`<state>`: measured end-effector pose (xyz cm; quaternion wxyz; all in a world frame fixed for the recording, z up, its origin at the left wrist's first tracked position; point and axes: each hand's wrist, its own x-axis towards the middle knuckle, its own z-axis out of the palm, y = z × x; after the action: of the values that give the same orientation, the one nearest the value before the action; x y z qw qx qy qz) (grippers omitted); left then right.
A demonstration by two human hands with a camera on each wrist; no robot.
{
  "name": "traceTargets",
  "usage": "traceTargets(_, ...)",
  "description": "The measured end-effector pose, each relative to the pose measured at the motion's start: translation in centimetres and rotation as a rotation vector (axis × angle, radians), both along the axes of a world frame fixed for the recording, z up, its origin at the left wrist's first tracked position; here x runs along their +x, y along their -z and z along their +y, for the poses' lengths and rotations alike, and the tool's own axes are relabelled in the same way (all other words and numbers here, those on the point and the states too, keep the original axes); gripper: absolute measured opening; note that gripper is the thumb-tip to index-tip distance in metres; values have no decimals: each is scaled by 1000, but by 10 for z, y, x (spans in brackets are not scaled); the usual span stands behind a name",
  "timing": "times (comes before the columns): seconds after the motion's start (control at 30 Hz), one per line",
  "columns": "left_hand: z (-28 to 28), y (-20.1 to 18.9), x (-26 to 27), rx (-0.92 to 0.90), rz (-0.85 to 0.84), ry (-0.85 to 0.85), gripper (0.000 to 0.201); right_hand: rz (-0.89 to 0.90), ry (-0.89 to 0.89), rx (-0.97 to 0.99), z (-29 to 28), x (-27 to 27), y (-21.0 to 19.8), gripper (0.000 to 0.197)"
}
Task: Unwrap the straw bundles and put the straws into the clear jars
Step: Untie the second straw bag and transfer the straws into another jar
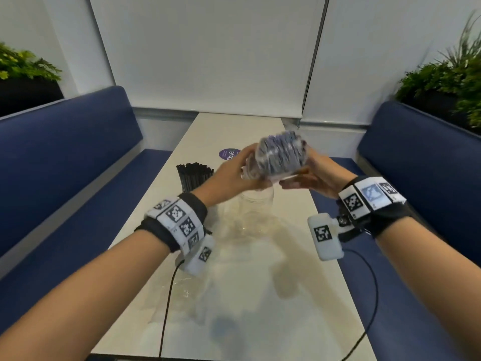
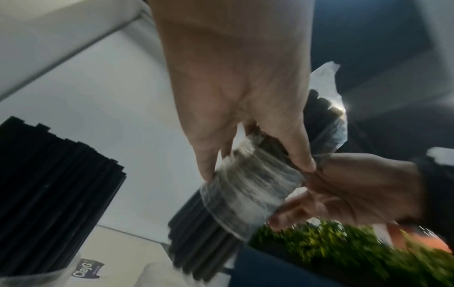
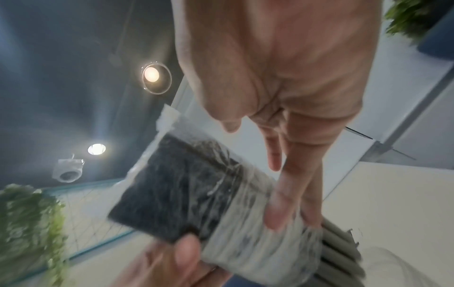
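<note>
A bundle of black straws point(image 1: 279, 155) in clear plastic wrap is held tilted in the air over the table, blurred by motion. My left hand point(image 1: 231, 175) grips its near left side, fingers on the wrap point(image 2: 243, 190). My right hand point(image 1: 312, 178) holds the right side, pinching the wrap point(image 3: 258, 242) between thumb and fingers. Bare straw ends point(image 2: 203, 250) stick out of the wrap's lower end. An empty clear jar point(image 1: 257, 201) stands right below the bundle. A second jar, full of black straws point(image 1: 194, 177), stands to the left.
Crumpled clear wrap point(image 1: 242, 238) lies on the white table point(image 1: 260, 321) in front of the empty jar. A purple sticker point(image 1: 229, 154) lies farther back. Blue benches point(image 1: 65, 165) flank the table, with plants behind them. Wrist cables trail over the near edge.
</note>
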<state>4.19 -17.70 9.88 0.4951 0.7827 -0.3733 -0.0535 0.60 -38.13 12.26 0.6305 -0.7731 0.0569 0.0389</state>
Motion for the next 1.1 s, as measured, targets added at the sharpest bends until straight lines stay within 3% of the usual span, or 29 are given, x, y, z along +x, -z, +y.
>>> traceTargets(0.07, -3, -9, 15, -15, 67, -22, 72, -31, 37, -60, 3, 5, -6, 69)
traceTargets(0.2, -11, -13, 40, -46, 81, -61, 71, -201, 28, -28, 14, 11, -17, 62)
traceTargets(0.4, -24, 4, 58, -75, 222, -57, 69, -208, 13, -121, 24, 26, -12, 62)
traceTargets(0.63, -36, 14, 57, -163, 306, -45, 49, -216, 151, 64, 22, 67, 21, 43)
traceTargets(0.73, -40, 17, 58, -159, 287, -60, 42, -236, 228, 63, 24, 76, 36, 36)
traceTargets(0.87, -37, 25, 67, -37, 190, -136, 60, -298, 255, -1, 23, 77, 48, 28)
traceTargets(1.0, -38, 27, 69, -36, 32, -292, 35, -345, 292, -184, 27, 75, 56, 34)
traceTargets(1.1, -38, 24, 68, -55, -54, -316, 30, -417, 312, -306, 29, 72, 52, 33)
